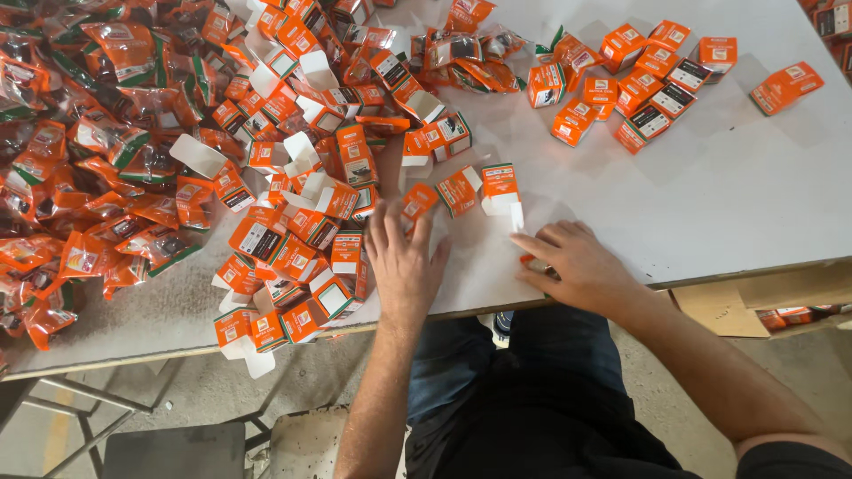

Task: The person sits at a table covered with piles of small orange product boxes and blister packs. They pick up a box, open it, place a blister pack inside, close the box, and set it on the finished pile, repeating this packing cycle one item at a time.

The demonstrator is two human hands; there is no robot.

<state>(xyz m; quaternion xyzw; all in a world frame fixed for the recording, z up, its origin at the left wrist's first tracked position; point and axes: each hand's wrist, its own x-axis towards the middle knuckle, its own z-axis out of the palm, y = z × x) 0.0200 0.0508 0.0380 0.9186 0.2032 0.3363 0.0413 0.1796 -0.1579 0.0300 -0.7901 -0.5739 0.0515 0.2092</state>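
Note:
My left hand [404, 262] lies palm down on the white table [737, 195], fingers spread, its fingertips touching a small orange box [417, 201] at the edge of a big heap of open orange-and-white boxes [302, 231]. My right hand [577, 262] rests near the table's front edge with fingers curled over a small orange item that is mostly hidden. Two more open boxes [479, 188] lie just beyond both hands.
Orange plastic packets [89, 160] are piled at the left. A group of closed orange boxes [639, 84] sits at the far right, one apart [785, 87]. A cardboard box [763, 310] stands under the table's right edge. A stool [177, 448] is on the floor below.

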